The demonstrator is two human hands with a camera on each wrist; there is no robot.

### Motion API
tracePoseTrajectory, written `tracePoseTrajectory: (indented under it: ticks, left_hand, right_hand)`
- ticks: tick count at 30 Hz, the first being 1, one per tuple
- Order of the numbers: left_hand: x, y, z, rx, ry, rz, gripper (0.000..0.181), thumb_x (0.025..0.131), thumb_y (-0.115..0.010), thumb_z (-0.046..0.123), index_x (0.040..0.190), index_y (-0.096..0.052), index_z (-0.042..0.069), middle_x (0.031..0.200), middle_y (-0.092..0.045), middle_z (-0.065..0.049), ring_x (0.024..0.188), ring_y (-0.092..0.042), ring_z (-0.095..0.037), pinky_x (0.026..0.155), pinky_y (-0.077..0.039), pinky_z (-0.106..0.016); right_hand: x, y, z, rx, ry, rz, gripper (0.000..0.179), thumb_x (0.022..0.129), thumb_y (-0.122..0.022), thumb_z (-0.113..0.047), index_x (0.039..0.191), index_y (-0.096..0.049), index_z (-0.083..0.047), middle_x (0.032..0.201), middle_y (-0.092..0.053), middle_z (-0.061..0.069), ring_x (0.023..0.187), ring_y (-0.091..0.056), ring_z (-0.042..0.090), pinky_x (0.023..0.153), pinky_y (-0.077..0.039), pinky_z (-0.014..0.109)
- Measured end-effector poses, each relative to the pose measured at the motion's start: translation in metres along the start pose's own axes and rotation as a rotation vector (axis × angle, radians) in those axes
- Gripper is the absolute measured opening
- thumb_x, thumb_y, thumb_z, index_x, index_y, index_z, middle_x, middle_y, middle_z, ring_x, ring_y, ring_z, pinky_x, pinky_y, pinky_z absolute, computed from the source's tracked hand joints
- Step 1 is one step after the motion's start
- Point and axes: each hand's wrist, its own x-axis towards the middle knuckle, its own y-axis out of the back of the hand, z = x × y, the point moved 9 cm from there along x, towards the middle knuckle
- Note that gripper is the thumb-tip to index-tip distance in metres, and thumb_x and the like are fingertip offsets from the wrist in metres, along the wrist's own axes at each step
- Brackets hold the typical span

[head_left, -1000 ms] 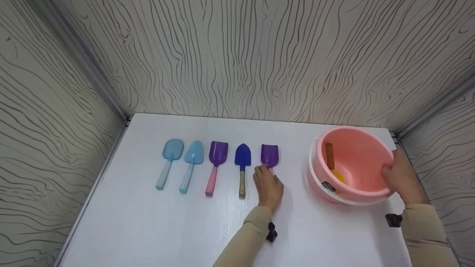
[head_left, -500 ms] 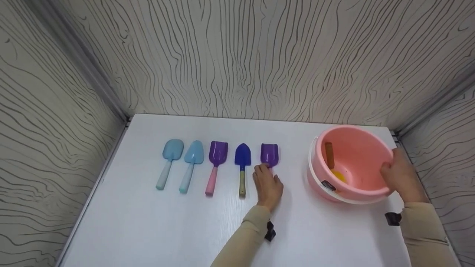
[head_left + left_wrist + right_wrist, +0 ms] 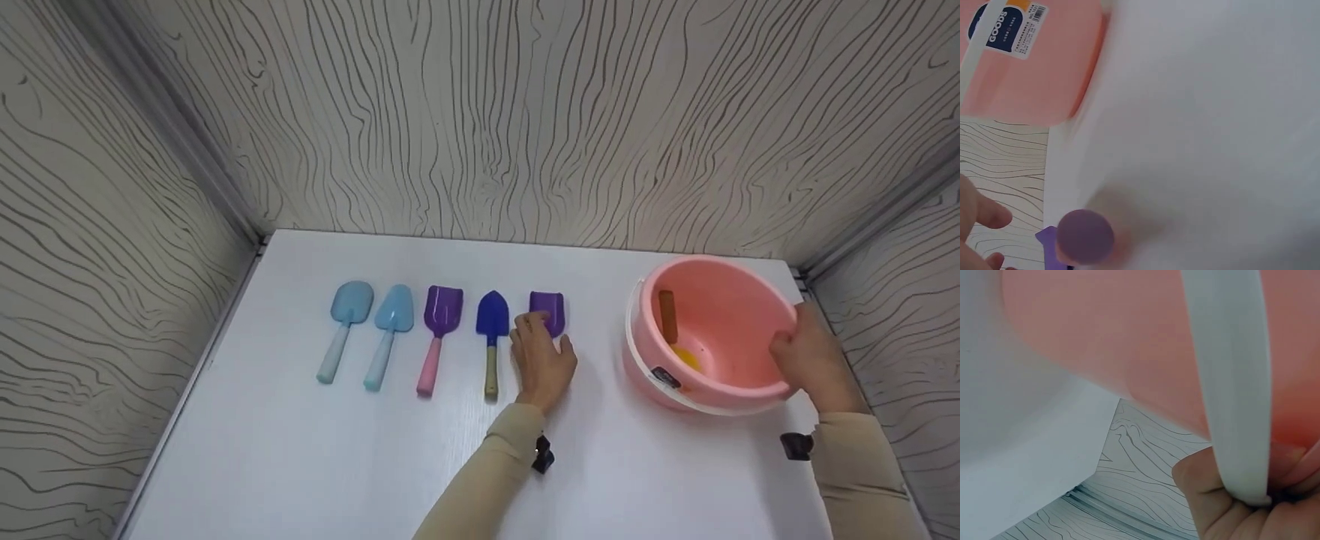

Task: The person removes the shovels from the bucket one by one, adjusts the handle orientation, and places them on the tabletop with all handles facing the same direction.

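My left hand (image 3: 541, 367) is over the rightmost purple shovel (image 3: 553, 307), with its fingers spread and loosely bent. In the left wrist view the thumb and fingers stand apart from the shovel's handle (image 3: 1085, 236), which is seen end-on; in the head view the hand hides most of that handle. At the right, my right hand (image 3: 814, 360) grips the rim of a pink bucket (image 3: 637, 322). In the right wrist view its fingers curl round the rim and the white bail handle (image 3: 1235, 382). Inside the tilted bucket lie a brown stick-like piece (image 3: 668, 316) and something yellow (image 3: 686, 358).
Left of my left hand lie a blue trowel (image 3: 492, 315), another purple shovel (image 3: 442, 307) with a pink handle, and two light blue ones, a pointed scoop (image 3: 394, 307) and a rounded scoop (image 3: 352, 301). Wood-patterned walls (image 3: 480, 120) enclose the white table (image 3: 337, 465).
My left hand has shifted slightly forward along the rightmost purple shovel, so its fingers now cover part of the blade. The right hand and the bucket stay in place.
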Motion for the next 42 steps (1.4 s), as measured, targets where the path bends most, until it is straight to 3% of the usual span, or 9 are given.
tracePoseTrajectory:
  ticks: [8,16,21,24,27,29,33,38,42]
  left_hand:
    - [0.022,0.004,0.044,-0.040,-0.136,-0.093,0.034,0.103,-0.069,0.024,0.133,-0.060,0.013,0.132,-0.057,-0.003,0.118,-0.053,-0.021,0.104,-0.046,-0.038]
    - [0.032,0.006,0.126,-0.023,-0.358,-0.221,0.032,0.107,-0.064,0.031,0.135,-0.059,0.016,0.136,-0.057,0.002,0.122,-0.054,-0.015,0.105,-0.047,-0.026]
    - [0.023,-0.006,0.174,0.083,-0.549,-0.281,0.033,0.106,-0.064,0.032,0.134,-0.059,0.016,0.134,-0.056,0.003,0.119,-0.052,-0.013,0.105,-0.043,-0.023]
    - [0.014,-0.020,0.193,0.225,-0.687,-0.298,0.035,0.105,-0.065,0.035,0.135,-0.060,0.017,0.132,-0.058,0.003,0.115,-0.053,-0.013,0.102,-0.044,-0.023]
    - [0.005,-0.035,0.201,0.386,-0.805,-0.314,0.038,0.104,-0.065,0.040,0.136,-0.059,0.019,0.131,-0.059,0.004,0.114,-0.055,-0.014,0.098,-0.046,-0.023]
    - [-0.001,-0.045,0.200,0.457,-0.847,-0.332,0.040,0.104,-0.064,0.043,0.136,-0.059,0.021,0.132,-0.059,0.006,0.114,-0.056,-0.013,0.098,-0.047,-0.022]
    - [-0.006,-0.058,0.198,0.481,-0.856,-0.401,0.044,0.102,-0.065,0.046,0.138,-0.058,0.022,0.136,-0.057,0.008,0.119,-0.054,-0.012,0.103,-0.045,-0.021]
    - [-0.008,-0.067,0.208,0.482,-0.858,-0.479,0.047,0.102,-0.066,0.047,0.142,-0.055,0.024,0.143,-0.055,0.009,0.128,-0.050,-0.011,0.111,-0.041,-0.021]
    - [-0.011,-0.076,0.215,0.557,-0.899,-0.508,0.044,0.104,-0.065,0.041,0.143,-0.055,0.025,0.143,-0.056,0.010,0.133,-0.048,-0.011,0.117,-0.038,-0.023]
  right_hand:
    - [0.000,-0.002,-0.001,0.013,-0.026,-0.030,0.055,0.106,-0.035,-0.009,0.152,-0.015,0.016,0.105,-0.055,0.038,0.067,-0.065,0.028,0.053,-0.055,0.040]
    - [0.003,0.003,0.001,-0.017,-0.017,-0.008,0.054,0.104,-0.036,-0.007,0.149,-0.018,0.018,0.105,-0.054,0.040,0.068,-0.064,0.029,0.054,-0.054,0.041]
    - [0.005,0.006,-0.001,-0.062,0.024,0.021,0.049,0.101,-0.038,-0.006,0.140,-0.024,0.022,0.107,-0.051,0.042,0.070,-0.062,0.031,0.054,-0.050,0.039]
    - [0.005,0.004,-0.001,-0.053,0.013,0.017,0.051,0.101,-0.039,-0.006,0.141,-0.024,0.022,0.106,-0.051,0.041,0.070,-0.062,0.029,0.055,-0.051,0.039]
    - [0.003,0.000,0.000,-0.037,-0.009,-0.005,0.054,0.102,-0.038,-0.006,0.146,-0.020,0.021,0.104,-0.053,0.039,0.068,-0.063,0.027,0.054,-0.054,0.039]
    - [0.001,-0.002,0.002,-0.025,-0.024,-0.020,0.056,0.104,-0.037,-0.007,0.148,-0.018,0.021,0.104,-0.054,0.038,0.067,-0.064,0.027,0.054,-0.055,0.040]
    - [-0.002,-0.003,0.004,-0.019,-0.026,-0.019,0.055,0.105,-0.037,-0.007,0.148,-0.018,0.020,0.103,-0.054,0.037,0.068,-0.064,0.027,0.055,-0.055,0.040]
    - [-0.002,0.000,0.002,-0.020,-0.017,-0.014,0.056,0.105,-0.038,-0.007,0.150,-0.017,0.019,0.104,-0.054,0.037,0.069,-0.064,0.028,0.055,-0.055,0.039]
    - [0.000,-0.001,-0.001,-0.017,-0.009,-0.017,0.056,0.105,-0.038,-0.007,0.150,-0.017,0.018,0.107,-0.054,0.039,0.071,-0.063,0.027,0.056,-0.054,0.039]
